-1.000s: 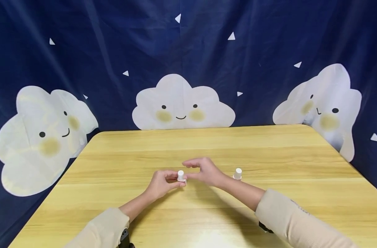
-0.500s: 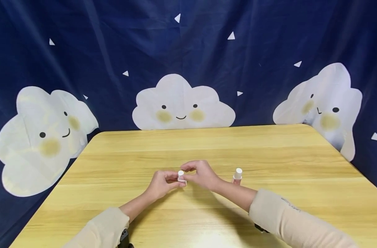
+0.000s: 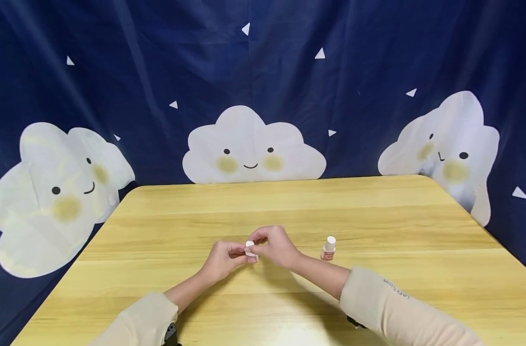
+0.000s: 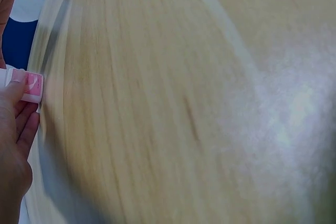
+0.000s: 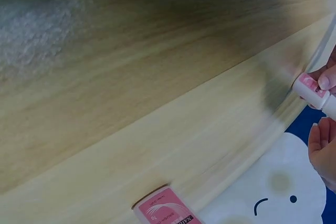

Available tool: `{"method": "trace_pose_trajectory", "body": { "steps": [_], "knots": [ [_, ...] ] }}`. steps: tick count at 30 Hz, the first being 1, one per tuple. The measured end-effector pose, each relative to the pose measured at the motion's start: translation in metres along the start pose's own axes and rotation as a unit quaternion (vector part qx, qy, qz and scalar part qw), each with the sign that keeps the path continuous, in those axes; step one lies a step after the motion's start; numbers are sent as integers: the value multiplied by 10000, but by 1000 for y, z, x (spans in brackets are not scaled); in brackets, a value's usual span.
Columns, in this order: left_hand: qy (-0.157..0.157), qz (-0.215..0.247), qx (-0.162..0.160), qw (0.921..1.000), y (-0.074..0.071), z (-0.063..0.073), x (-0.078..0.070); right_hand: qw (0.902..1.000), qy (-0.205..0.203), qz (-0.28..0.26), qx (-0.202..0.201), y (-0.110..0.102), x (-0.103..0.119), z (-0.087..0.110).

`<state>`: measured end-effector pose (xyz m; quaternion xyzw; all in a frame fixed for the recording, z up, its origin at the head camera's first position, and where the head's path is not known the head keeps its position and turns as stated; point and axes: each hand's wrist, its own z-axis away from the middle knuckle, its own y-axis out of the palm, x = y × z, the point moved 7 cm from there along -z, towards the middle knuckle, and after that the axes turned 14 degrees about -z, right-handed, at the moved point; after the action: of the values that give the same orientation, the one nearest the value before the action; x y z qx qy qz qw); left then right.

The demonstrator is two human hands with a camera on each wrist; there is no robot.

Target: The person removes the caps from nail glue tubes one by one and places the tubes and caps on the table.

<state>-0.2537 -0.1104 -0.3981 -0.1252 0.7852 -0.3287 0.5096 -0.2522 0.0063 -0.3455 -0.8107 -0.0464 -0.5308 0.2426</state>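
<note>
Near the middle of the table in the head view, my left hand (image 3: pixel 223 259) grips a small white bottle (image 4: pixel 33 86) with a pink label around its body. The thumb lies across the label in the left wrist view. From the other side my right hand (image 3: pixel 278 247) pinches the bottle's white cap (image 3: pixel 249 244) between thumb and fingers, partly covering it. A second bottle of the same kind (image 3: pixel 328 250) stands upright and capped to the right of my right hand. Its pink label (image 5: pixel 165 208), with lettering that includes "BRUSH", fills the lower part of the right wrist view.
The wood-grain table (image 3: pixel 193 298) reaches back to a dark blue curtain (image 3: pixel 284 62) printed with white clouds and small triangles. My right forearm (image 3: pixel 323 278) crosses the table just in front of the second bottle.
My right hand has come in to the left and its fingers have closed on the cap. The second bottle, earlier partly behind my forearm, now shows whole. My left hand keeps its hold.
</note>
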Motion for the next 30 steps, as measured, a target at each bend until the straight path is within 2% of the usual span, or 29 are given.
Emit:
{"method": "trace_pose_trajectory", "body": {
  "steps": [8, 19, 30],
  "knots": [
    [14, -137, -83, 9999, -2, -1, 0, 9999, -23, 32, -125, -1, -1, 0],
    [34, 56, -64, 10000, -1, 1, 0, 9991, -210, 105, -358, 3, -1, 3],
    [320, -49, -126, 9994, -1, 1, -1, 9992, 1, 196, -353, 4, -5, 4]
  ]
}}
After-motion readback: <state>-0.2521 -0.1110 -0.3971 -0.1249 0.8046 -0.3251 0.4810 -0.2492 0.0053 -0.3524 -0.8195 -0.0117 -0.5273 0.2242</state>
